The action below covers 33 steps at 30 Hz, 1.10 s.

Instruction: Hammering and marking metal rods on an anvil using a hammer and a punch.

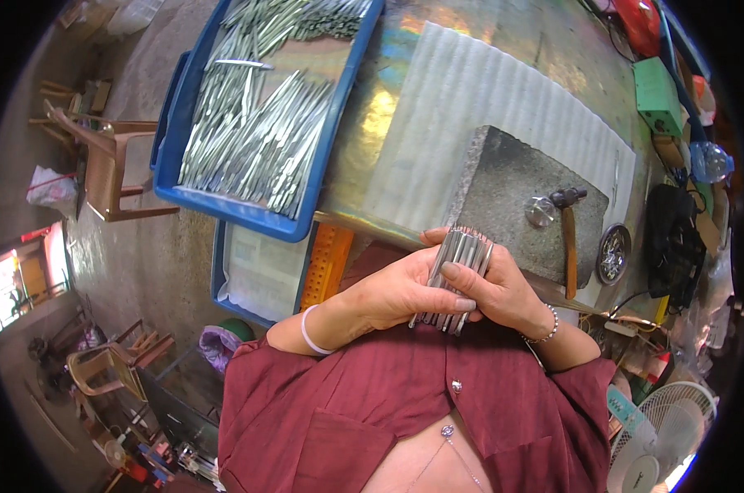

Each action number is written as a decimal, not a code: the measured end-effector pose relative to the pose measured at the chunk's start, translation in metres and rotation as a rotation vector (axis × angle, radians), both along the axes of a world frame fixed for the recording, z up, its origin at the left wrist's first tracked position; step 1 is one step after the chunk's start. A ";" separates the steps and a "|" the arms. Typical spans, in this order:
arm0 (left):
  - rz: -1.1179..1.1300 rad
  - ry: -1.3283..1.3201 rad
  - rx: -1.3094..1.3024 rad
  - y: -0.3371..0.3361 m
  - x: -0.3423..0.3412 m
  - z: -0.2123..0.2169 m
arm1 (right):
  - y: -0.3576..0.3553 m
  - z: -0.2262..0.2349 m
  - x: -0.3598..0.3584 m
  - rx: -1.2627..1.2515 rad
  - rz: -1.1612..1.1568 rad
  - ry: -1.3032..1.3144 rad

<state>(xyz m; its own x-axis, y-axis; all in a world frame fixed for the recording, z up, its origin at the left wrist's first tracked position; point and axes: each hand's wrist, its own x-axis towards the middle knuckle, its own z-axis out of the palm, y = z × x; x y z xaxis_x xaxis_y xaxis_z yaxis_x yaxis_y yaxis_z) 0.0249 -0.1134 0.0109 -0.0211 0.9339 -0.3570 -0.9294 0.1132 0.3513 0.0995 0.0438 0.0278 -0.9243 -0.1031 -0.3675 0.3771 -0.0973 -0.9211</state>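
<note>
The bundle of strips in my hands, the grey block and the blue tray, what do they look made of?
The bundle of strips, gripped by the left hand and right hand: likely metal, silvery with a dull sheen. The grey block: probably stone, speckled, with a rough side face and a matte top. The blue tray: seemingly plastic, uniformly coloured with a smooth moulded rim.

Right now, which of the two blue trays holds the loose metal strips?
The upper blue tray, farther from the hands, is full of metal strips. The lower blue tray beneath it holds only a pale sheet.

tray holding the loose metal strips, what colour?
Blue tray, full of silver-grey metal strips; clearest in the head view.
</note>
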 end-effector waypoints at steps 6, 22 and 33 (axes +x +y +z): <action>0.077 0.015 0.005 -0.021 0.013 -0.002 | -0.015 0.016 -0.005 -0.119 0.007 -0.173; 0.172 -0.289 0.161 -0.035 0.019 -0.016 | -0.035 0.011 0.003 -0.375 -0.264 -0.318; 0.151 -0.233 0.107 -0.030 0.017 -0.020 | -0.030 0.012 -0.006 -0.384 -0.305 -0.385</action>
